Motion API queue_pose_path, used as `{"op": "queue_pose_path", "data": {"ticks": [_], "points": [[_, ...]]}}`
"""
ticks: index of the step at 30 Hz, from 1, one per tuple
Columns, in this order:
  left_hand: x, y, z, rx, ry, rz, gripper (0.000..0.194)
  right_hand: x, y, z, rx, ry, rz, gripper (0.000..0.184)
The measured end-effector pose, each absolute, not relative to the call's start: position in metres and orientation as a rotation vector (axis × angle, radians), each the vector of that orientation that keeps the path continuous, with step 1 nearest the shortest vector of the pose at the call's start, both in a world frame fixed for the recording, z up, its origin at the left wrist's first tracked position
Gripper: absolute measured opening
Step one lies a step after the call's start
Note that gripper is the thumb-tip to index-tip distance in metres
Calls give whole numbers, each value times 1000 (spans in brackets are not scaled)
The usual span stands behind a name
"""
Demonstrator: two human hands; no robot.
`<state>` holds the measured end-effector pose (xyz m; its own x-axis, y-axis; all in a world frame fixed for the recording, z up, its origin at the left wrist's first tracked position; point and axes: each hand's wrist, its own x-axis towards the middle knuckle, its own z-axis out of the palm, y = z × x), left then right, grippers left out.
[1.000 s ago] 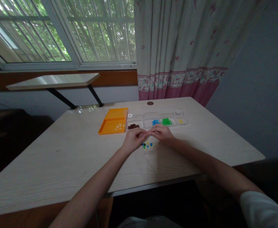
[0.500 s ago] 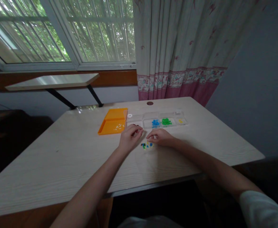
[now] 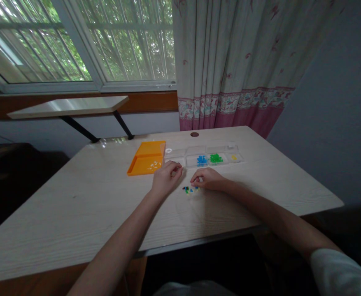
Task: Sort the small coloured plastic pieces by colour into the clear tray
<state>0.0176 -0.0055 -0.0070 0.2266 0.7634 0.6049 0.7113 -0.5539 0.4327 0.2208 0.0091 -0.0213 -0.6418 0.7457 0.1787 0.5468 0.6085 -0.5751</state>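
Pieces (image 3: 187,190) spread left-to-right beside the right hand (image 3: 208,179).

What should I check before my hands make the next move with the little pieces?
1. Orange case open: ok.
2. White pieces inside it: ok.
3. Blue pieces and green pieces in their clear boxes: ok.
4. Left hand and right hand apart: ok, there is a gap between them.
5. Small mixed pieces in full view: not ok, the right hand's fingertips seem to cover some.
6. Something held in either hand: cannot tell, the fingertips are too small and blurry.
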Motion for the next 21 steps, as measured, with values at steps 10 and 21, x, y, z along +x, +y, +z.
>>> {"op": "queue_pose_path", "data": {"ticks": [10,21], "points": [[-34,13,1,2009,2263,1037,20,224,11,-24,-1024,-2366,812,15],[-18,10,-3,2258,1820,1081,18,224,12,-23,-1011,-2152,883,18]]}}
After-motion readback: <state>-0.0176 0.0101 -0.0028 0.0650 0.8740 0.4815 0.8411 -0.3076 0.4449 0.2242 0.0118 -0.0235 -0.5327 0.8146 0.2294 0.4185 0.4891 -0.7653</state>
